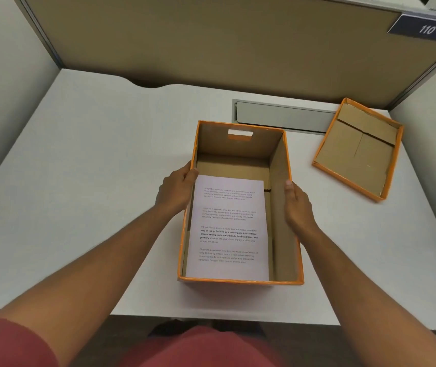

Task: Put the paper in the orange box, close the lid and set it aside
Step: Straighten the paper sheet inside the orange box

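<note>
The white printed sheet of paper (228, 229) already lies inside the open orange cardboard box (288, 207) on the white surface (92, 160). The left hand (176, 192) grips the box's left wall; the right hand (297, 203) lies flat and open against its right wall. The orange cardboard lid (357, 149) rests upturned, well apart to the box's right, so closing and setting aside remain.

Both bare forearms stretch forward, roughly parallel. Left hand (176, 190) curls its fingers inward, right hand (296, 202) is flat, palm facing left, thumb up.
</note>
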Demonstrator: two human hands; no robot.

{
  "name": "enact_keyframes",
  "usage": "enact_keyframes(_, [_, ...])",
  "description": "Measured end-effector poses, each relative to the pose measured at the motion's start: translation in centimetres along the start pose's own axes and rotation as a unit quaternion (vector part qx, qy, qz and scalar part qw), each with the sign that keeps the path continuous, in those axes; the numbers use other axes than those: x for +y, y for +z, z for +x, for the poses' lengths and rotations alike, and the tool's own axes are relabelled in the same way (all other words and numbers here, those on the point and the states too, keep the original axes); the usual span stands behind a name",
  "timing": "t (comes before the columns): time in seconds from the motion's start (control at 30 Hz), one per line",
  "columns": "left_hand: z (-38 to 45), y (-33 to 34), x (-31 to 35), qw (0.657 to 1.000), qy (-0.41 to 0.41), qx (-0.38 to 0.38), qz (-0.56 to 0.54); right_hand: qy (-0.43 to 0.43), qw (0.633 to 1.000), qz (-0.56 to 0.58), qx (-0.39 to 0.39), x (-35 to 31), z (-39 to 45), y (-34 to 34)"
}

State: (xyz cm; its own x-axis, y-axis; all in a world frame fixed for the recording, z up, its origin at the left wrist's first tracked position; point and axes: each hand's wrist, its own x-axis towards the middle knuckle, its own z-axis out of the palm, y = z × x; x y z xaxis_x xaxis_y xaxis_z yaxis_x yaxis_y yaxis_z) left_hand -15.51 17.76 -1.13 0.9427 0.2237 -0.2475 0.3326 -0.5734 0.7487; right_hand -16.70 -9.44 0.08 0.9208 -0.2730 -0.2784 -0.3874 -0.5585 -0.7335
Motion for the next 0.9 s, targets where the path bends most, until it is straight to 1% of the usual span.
enact_keyframes(0.47, [-3.3, 0.0, -2.6, 1.0, 0.008, 0.008, -0.002, -0.005, 1.0, -0.001, 0.008, 1.6, -3.8, 0.5])
enact_keyframes(0.9, [-4.1, -0.4, -2.1, 1.0, 0.015, 0.006, -0.004, -0.011, 1.0, -0.01, 0.009, 1.0, -4.8, 0.4])
